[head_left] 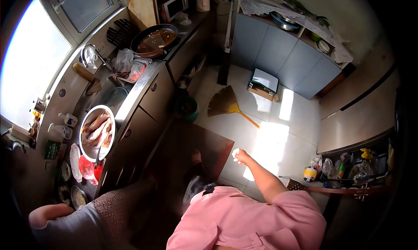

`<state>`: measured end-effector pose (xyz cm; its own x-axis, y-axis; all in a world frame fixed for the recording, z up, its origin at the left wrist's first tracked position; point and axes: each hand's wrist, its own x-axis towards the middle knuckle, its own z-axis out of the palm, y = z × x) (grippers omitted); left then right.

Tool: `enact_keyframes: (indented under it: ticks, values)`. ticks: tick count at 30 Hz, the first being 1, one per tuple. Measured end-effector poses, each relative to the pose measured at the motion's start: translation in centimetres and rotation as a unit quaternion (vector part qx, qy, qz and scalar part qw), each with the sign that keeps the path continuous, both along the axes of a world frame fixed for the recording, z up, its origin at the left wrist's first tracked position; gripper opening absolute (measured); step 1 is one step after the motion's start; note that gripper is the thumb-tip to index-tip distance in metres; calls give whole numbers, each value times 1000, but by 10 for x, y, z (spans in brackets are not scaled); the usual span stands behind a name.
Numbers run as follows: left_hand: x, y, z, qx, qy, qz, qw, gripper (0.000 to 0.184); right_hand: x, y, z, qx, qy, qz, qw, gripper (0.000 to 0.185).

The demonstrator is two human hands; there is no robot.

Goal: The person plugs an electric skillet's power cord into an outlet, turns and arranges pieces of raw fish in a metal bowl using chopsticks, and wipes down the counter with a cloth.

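White, uneven lump [235,153] in the right hand [241,156]

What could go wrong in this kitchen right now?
The broom lying on the floor, ahead of the right hand, might trip someone stepping that way. The filled basin sits close to the front edge of the counter, so a bump could spill it.

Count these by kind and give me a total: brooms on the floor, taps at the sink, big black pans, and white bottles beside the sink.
Broom: 1
Tap: 1
Big black pan: 1
White bottles: 2
Total: 5
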<state>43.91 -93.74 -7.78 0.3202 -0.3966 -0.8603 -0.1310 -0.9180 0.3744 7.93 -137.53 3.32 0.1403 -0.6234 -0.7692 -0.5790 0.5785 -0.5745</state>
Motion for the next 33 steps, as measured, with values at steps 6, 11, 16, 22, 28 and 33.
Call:
enact_keyframes:
  ticks: [6, 11, 16, 22, 28, 33]
  values:
    - [35, -180, 49, -26, 16, 31, 999, 30, -31, -49, -9, 49, 61, -21, 997, 28]
    - [85, -383, 88, -42, 73, 209, 974, 35, -98, -61, -16, 103, 108, -160, 976, 25]
    - [95, -541, 152, -163, 53, 168, 971, 38, -117, -79, 0, 59, -91, -207, 972, 30]
    - [37, -576, 167, -234, 26, 295, 926, 31, -95, -220, -24, 90, -41, 53, 994, 26]
    - [-80, -490, 116, 1, 27, 408, 913, 20, -76, -440, -23, 104, 27, -3, 994, 26]
    - [-179, -425, 46, -8, 25, 459, 888, 16, -64, -541, -24, 68, 9, 35, 997, 30]
